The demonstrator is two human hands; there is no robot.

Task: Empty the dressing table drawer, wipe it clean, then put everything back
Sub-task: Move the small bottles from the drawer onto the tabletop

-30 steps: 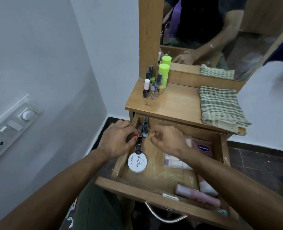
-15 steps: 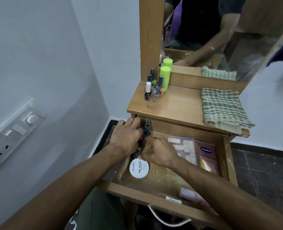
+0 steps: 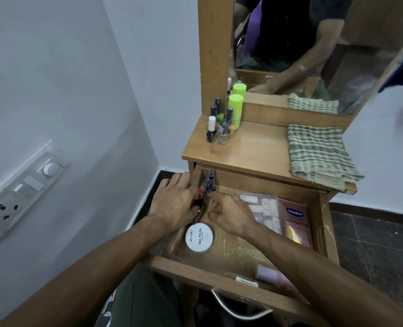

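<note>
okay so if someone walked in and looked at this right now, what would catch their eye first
Probably both hands bunched at the back left corner of the open drawer: the left hand holds small bottles, one red-capped, and the right hand touches a dark bottle beside them. Next, the bright green cylinder behind the nail polish cluster at the tabletop's back left, and the checked cloth folded on its right side.

the wooden drawer [image 3: 219, 271] stands pulled open, still holding a white nail polish tub [image 3: 199, 237], a pink vaseline sachet [image 3: 296, 224] and small bottles [image 3: 210, 182].
</note>
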